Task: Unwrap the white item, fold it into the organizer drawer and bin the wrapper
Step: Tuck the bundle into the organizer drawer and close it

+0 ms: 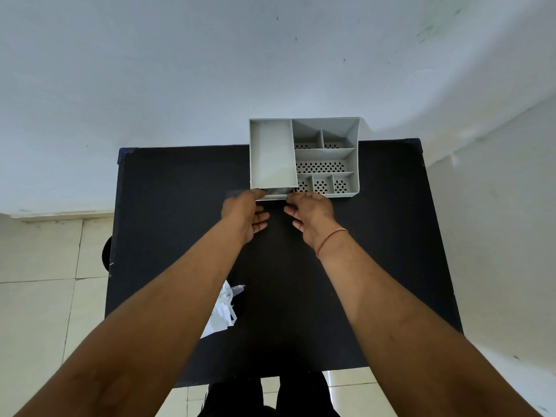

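Note:
A grey organizer [272,152] with several compartments stands at the far edge of the black table [180,206]. Its low drawer [275,196] sticks out a little at the front, showing a dark gap inside. My left hand [245,213] pinches the drawer's left front corner, and my right hand [311,213] holds the right front corner; the other fingers of both are spread below. A crumpled white wrapper [224,308] lies on the table beside my left forearm, partly hidden by it. I cannot make out the white item.
The table stands against a pale wall [210,70], with tiled floor [39,281] to the left and front. A round dark object [106,254] shows past the table's left edge. A thin cord bracelet [331,237] circles my right wrist.

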`<state>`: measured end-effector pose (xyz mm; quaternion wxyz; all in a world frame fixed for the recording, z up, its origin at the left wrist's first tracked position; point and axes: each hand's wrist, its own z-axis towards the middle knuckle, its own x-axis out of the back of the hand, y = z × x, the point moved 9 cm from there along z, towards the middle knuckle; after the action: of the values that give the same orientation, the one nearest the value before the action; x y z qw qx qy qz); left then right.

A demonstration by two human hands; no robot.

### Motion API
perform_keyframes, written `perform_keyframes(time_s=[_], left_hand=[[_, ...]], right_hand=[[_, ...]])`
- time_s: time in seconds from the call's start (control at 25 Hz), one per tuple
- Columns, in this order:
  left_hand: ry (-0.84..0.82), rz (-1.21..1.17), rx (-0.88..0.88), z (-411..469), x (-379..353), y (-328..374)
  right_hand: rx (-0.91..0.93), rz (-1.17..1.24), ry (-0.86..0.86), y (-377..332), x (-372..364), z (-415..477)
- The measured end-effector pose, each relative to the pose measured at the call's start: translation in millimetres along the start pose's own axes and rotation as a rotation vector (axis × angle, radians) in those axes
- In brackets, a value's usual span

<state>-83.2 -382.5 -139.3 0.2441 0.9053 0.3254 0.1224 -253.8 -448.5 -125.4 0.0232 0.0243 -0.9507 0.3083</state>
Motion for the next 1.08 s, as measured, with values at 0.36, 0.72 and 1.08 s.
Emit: perform_keyframes(time_s=[0.36, 0.72, 1.08], left_hand=[[0.023, -0.152, 0.066, -0.6, -26.0, -10.6], [-0.004, -0.225, 0.059, -2.9, -15.8, -13.1], [0.009, -0.122, 0.103, 4.9, -33.0, -6.4]], right_hand=[[-0.019, 0.039, -0.006, 11.4, 6.4, -0.3], [-0.032, 0.029, -0.013, 11.8, 5.8, 0.2], [-0.023, 0.036, -0.004, 10.8, 6.8, -2.1]])
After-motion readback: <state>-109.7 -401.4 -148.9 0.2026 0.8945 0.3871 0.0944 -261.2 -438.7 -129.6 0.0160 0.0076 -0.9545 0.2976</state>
